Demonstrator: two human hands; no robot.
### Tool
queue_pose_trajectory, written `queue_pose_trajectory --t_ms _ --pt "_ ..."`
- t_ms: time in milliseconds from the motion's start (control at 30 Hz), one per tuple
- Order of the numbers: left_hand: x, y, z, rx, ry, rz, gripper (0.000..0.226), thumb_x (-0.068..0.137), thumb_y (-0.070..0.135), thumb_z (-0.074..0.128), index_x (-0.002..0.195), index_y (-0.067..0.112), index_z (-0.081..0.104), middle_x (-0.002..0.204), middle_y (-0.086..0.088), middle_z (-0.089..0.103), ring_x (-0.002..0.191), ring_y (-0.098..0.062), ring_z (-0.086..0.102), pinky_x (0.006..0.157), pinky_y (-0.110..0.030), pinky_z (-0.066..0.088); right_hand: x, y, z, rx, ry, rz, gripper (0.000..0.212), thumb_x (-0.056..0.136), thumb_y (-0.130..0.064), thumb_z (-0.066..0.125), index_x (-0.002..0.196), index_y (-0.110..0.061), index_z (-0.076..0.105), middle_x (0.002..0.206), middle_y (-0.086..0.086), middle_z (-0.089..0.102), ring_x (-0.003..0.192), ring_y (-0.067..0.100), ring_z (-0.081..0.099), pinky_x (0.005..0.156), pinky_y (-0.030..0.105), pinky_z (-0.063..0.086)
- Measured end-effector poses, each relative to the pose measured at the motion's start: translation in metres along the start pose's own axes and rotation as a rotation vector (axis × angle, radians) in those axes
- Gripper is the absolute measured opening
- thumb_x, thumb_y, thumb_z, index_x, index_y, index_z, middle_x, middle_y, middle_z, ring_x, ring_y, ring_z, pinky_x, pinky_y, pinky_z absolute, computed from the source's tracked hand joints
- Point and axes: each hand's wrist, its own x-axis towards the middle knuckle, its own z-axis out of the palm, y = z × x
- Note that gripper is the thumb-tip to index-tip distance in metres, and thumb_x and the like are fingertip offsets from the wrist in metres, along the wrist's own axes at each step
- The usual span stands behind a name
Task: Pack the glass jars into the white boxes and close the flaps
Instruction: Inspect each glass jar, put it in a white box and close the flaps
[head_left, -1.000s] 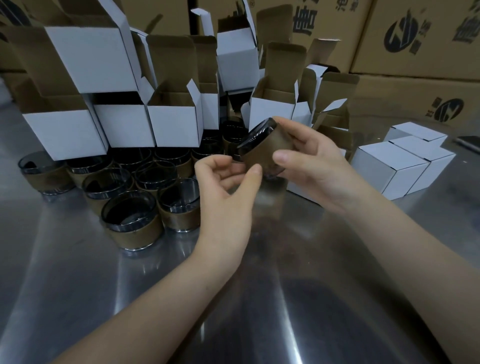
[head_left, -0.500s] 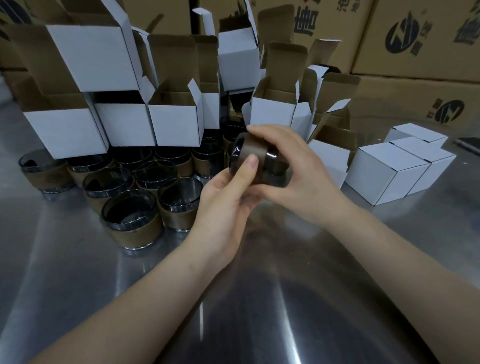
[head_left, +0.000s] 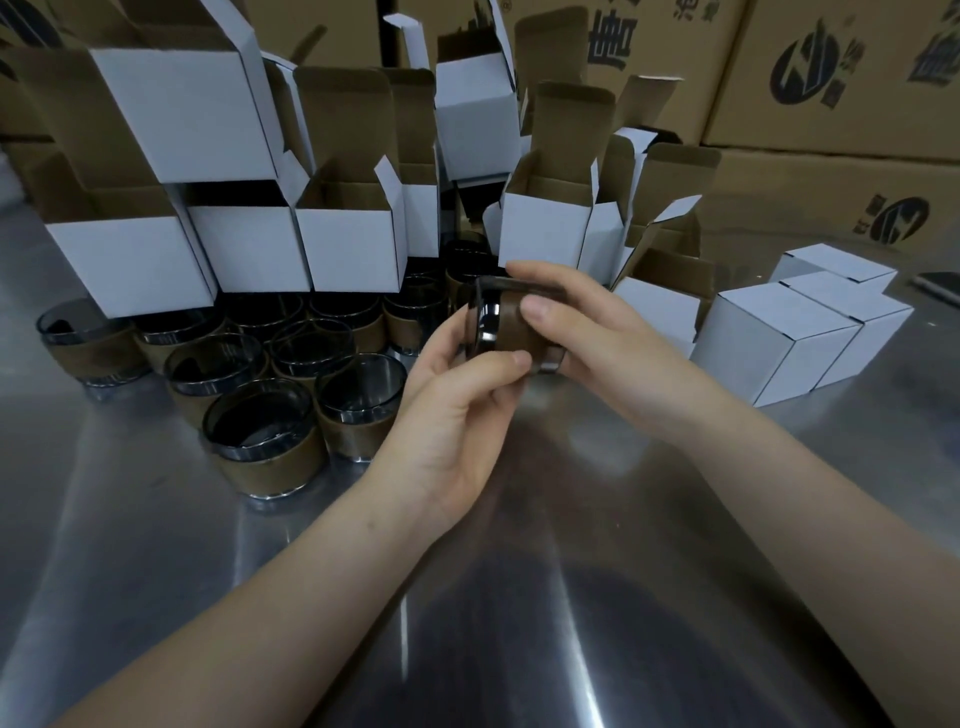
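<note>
Head view: left hand (head_left: 457, 410) and right hand (head_left: 597, 343) together grip one smoked-glass jar (head_left: 506, 332) with a brown paper band, tipped sideways above the shiny steel bench (head_left: 519, 597). Behind it stand open white cardboard boxes (head_left: 353, 254).

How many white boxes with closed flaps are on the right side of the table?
3. The nearest closed box is front-left in the group; the second box is directly beside it, farther right; the third box sits behind both. Others may be hidden.
</note>
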Motion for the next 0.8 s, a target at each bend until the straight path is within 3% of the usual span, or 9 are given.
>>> queue_pose_trajectory --t_ms 133,200,367,433,533,667,800 --pt "0.0 0.001 -0.001 -0.006 -0.017 -0.02 0.064 0.073 -0.006 0.05 0.136 -0.008 0.042 0.126 -0.029 0.054 0.132 -0.04 0.047 0.115 -0.043 0.033 -0.002 -0.005 -0.005 -0.109 -0.054 -0.06 0.045 0.081 -0.029 0.067 0.125 -0.023 0.057 0.119 -0.006 0.066 0.112 0.007 0.063 0.093 0.025 0.051" --pt "-0.001 0.003 -0.001 0.009 -0.049 -0.035 0.059 0.075 -0.002 0.049 0.134 -0.004 0.047 0.123 -0.024 0.056 0.125 -0.037 0.052 0.113 -0.043 0.033 -0.004 -0.007 -0.01 -0.117 -0.062 -0.093 0.053 0.078 -0.022 0.073 0.128 -0.022 0.055 0.117 -0.008 0.067 0.112 0.008 0.064 0.091 0.023 0.051" --pt "-0.005 0.003 0.0 0.103 -0.085 -0.047 0.042 0.086 0.023 0.058 0.128 0.017 0.058 0.122 -0.006 0.065 0.12 -0.022 0.058 0.109 -0.041 0.038 -0.005 -0.009 -0.021 -0.181 -0.117 -0.163 0.08 0.072 -0.008 0.08 0.14 -0.025 0.042 0.131 0.002 0.058 0.126 0.021 0.055 0.103 0.046 0.048" --pt "-0.005 0.003 0.002 0.132 -0.054 -0.042 0.045 0.088 0.028 0.06 0.13 0.013 0.058 0.124 -0.008 0.066 0.119 -0.022 0.059 0.105 -0.038 0.043 -0.004 -0.01 -0.022 -0.206 -0.157 -0.177 0.085 0.072 -0.003 0.078 0.144 -0.024 0.037 0.135 0.003 0.054 0.131 0.021 0.05 0.104 0.048 0.046" --pt "-0.004 0.006 0.001 0.112 -0.026 -0.024 0.047 0.092 0.017 0.055 0.135 -0.001 0.051 0.132 -0.021 0.059 0.124 -0.03 0.057 0.102 -0.036 0.048 -0.004 -0.009 -0.019 -0.271 -0.193 -0.197 0.086 0.075 0.001 0.073 0.146 -0.026 0.034 0.136 0.002 0.048 0.133 0.018 0.045 0.105 0.042 0.047" --pt "-0.003 0.006 0.001 0.064 -0.06 0.008 0.052 0.087 0.001 0.052 0.138 -0.003 0.046 0.138 -0.024 0.053 0.128 -0.032 0.054 0.106 -0.04 0.046 -0.003 -0.009 -0.017 -0.278 -0.182 -0.18 0.086 0.075 0.002 0.071 0.146 -0.027 0.031 0.132 0.006 0.044 0.127 0.017 0.049 0.101 0.036 0.048" --pt "-0.003 0.001 0.001 0.032 -0.007 0.027 0.064 0.079 -0.008 0.062 0.139 0.001 0.043 0.134 -0.024 0.056 0.123 -0.034 0.058 0.106 -0.043 0.046 -0.003 -0.013 -0.024 -0.228 -0.149 -0.05 0.078 0.076 -0.022 0.074 0.142 -0.037 0.035 0.132 -0.002 0.052 0.122 0.01 0.055 0.099 0.033 0.05"
